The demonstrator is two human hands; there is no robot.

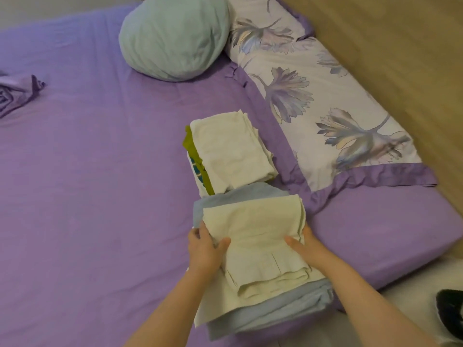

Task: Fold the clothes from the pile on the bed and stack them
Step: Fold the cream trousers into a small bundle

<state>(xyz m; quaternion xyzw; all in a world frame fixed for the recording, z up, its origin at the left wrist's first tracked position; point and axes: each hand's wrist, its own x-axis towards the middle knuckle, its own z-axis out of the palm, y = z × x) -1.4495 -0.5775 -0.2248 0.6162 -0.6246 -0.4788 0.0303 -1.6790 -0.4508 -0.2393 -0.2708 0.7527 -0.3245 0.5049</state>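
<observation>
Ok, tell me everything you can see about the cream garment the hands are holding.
The cream garment is folded into a rough rectangle, of soft, slightly creased cloth with a visible seam and layered edges at its near end. It lies on top of a folded blue cloth near the bed's edge, just in front of another stack. The left hand grips its left side, thumb on top; the right hand holds the right side.
</observation>
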